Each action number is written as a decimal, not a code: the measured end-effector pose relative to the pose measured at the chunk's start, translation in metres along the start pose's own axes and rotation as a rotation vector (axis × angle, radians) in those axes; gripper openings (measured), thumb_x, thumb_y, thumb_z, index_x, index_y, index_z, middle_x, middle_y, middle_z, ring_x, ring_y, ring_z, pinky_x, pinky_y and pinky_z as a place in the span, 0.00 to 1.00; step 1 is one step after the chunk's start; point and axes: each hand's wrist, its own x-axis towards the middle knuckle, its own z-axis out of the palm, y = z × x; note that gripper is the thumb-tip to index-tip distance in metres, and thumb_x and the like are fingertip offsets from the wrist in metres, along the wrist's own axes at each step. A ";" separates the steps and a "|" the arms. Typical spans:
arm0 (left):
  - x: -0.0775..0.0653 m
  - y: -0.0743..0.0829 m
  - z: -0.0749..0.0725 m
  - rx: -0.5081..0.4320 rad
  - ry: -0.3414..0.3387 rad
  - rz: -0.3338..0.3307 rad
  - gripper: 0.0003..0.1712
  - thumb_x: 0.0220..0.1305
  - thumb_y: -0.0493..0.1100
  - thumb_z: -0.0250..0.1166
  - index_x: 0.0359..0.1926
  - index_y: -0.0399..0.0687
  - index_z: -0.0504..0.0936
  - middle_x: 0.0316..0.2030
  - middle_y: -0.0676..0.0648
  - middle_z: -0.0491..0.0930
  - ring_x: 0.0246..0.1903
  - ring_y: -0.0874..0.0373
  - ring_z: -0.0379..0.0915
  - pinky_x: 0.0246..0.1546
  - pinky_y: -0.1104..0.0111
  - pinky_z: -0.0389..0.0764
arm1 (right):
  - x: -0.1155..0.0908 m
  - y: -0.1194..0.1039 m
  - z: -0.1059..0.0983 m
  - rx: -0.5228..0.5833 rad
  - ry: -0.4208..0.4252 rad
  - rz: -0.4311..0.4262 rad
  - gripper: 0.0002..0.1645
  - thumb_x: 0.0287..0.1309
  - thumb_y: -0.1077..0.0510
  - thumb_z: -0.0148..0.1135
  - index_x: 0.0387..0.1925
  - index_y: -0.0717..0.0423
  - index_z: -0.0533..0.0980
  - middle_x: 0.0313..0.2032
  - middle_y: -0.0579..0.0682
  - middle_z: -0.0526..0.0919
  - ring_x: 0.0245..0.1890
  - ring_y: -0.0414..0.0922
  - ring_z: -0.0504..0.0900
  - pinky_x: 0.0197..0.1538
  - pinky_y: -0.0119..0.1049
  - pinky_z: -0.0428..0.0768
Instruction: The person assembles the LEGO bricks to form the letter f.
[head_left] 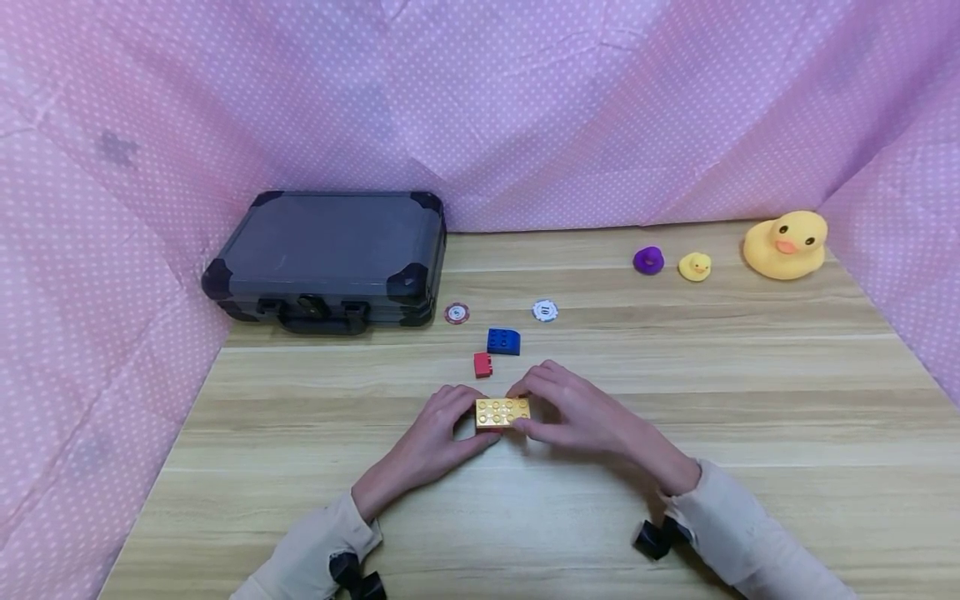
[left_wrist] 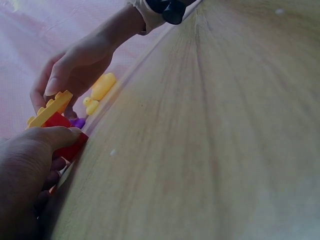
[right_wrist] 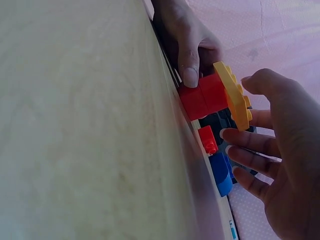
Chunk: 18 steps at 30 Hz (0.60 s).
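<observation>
My left hand [head_left: 438,437] grips a stack of two red toy bricks [right_wrist: 202,97] standing on the table, thumb against the near side. A wide yellow brick [head_left: 502,413] with two rows of studs caps the stack and overhangs it to the right. At that overhanging end is my right hand [head_left: 581,412], thumb at the near corner and index finger at the far edge. Its other fingers are spread loosely in the right wrist view. Just beyond lie a small red brick [head_left: 482,365] and a blue brick [head_left: 504,342]. In the head view the yellow brick mostly hides the red stack.
A grey case [head_left: 330,250] with black corners stands at the back left. Near it lie a dark red poker chip [head_left: 457,313] and a white one [head_left: 545,311]. A purple duck [head_left: 648,260], a small yellow duck [head_left: 695,267] and a large yellow duck [head_left: 786,246] line the back right.
</observation>
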 end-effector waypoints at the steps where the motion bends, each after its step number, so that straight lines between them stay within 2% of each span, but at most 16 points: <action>1: 0.000 0.000 0.000 0.000 -0.001 0.000 0.21 0.62 0.48 0.77 0.54 0.52 0.83 0.51 0.56 0.80 0.52 0.59 0.70 0.54 0.57 0.75 | 0.000 0.000 0.000 0.011 0.001 0.003 0.17 0.66 0.50 0.70 0.52 0.51 0.82 0.48 0.40 0.82 0.49 0.41 0.76 0.53 0.42 0.80; 18: 0.000 -0.001 0.000 0.000 -0.002 0.018 0.21 0.63 0.48 0.77 0.55 0.51 0.83 0.51 0.55 0.80 0.53 0.59 0.71 0.56 0.56 0.75 | 0.017 0.018 0.002 0.170 0.076 0.073 0.11 0.72 0.58 0.64 0.52 0.57 0.82 0.48 0.45 0.83 0.49 0.41 0.79 0.54 0.43 0.81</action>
